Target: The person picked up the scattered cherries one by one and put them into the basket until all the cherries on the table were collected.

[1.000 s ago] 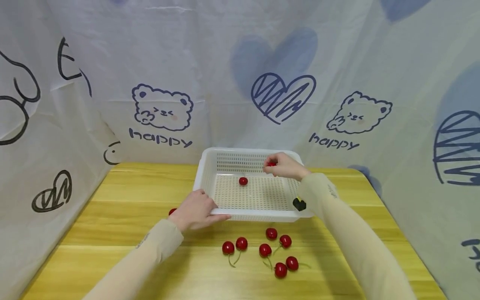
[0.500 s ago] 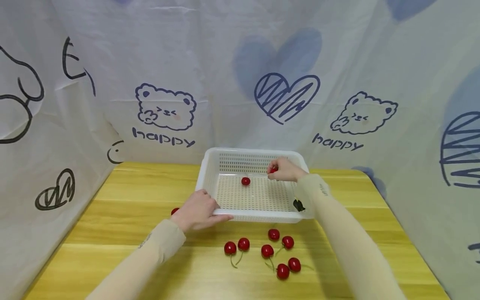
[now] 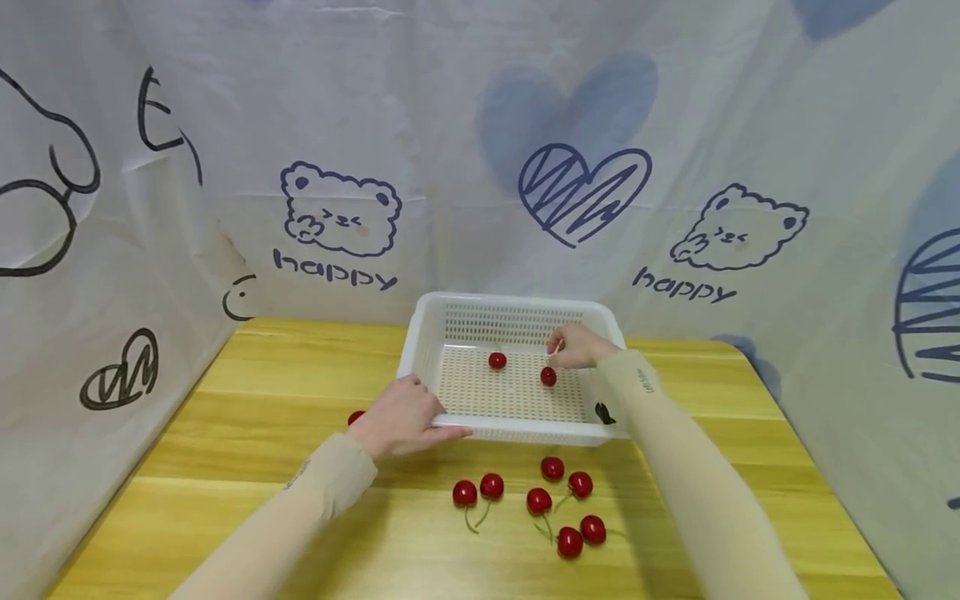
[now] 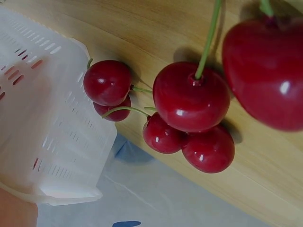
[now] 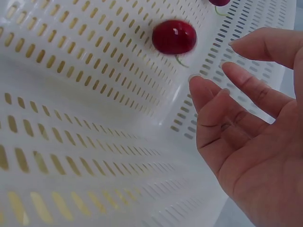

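Note:
A white plastic basket (image 3: 517,429) with slotted walls stands on the table. My left hand (image 3: 401,417) grips its front left corner, the thumb lying along the front rim. Inside the basket my right hand (image 3: 581,346) hovers with its fingers loosely bent and apart, nothing between them; the right wrist view shows the gap plainly. Just below those fingers lies one cherry (image 3: 548,377) on the basket floor. A second cherry (image 3: 497,361) rests farther left inside. Several red cherries with green stems, such as this cherry (image 4: 191,97), lie in front of the basket.
Another cherry (image 3: 356,417) shows partly behind my left hand. A small dark object (image 3: 603,413) is at the basket's front right corner. The wooden table (image 3: 285,367) ends at a printed cloth backdrop (image 3: 465,208).
My right hand has lowered into the basket and let go of the cherry, which now lies on the basket floor. My left hand keeps its hold on the corner.

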Motion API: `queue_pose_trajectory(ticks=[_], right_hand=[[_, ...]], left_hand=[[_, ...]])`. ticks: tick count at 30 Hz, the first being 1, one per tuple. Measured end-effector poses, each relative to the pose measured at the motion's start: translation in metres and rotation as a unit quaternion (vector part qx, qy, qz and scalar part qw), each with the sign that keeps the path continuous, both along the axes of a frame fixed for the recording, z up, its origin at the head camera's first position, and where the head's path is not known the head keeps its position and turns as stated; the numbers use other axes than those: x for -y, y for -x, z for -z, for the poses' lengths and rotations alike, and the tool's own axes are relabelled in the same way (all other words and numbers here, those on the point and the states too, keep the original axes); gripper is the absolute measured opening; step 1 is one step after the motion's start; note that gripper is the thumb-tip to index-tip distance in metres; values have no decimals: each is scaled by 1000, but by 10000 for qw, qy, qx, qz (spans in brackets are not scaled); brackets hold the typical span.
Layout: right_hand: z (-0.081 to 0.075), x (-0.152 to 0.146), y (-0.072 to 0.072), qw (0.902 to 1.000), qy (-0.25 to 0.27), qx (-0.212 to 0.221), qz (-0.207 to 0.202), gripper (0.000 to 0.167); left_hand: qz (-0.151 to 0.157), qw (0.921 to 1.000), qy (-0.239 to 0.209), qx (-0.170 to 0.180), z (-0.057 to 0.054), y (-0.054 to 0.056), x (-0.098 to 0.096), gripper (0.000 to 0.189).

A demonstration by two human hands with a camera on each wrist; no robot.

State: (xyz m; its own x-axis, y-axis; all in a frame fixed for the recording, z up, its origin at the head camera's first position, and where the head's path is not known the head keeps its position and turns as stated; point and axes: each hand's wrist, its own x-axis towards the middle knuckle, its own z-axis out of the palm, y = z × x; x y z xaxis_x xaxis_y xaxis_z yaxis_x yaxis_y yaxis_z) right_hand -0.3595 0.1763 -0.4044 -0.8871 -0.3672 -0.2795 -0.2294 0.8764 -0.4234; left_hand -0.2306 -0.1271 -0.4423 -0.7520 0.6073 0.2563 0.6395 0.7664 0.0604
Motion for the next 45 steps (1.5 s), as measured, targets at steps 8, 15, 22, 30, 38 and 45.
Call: queue_pose_trajectory(ticks=[8, 15, 22, 30, 38, 45], right_hand=[[-11, 4, -7, 9997, -172, -140, -131, 33], [-26, 23, -15, 9979, -196, -316, -531, 33], [-39, 28, -28, 9946, -81, -618, -830, 29], [-48, 28, -54, 9870, 146, -1123, -1143, 31], [-51, 21, -83, 9745, 327, -1669, -1462, 29], [-48, 11, -112, 9646, 393, -2120, -1521, 27]], left_hand=[[30, 10000, 63, -20, -1, 3, -4, 53], [-35, 9998, 166, -85, -1, 3, -2, 50], [17, 9998, 125, -125, 0, 3, -3, 51], [3, 10000, 54, -72, 0, 3, -2, 50], [35, 10000, 27, -32, -1, 3, -1, 50], [14, 9999, 91, -128, -1, 2, -1, 50]])
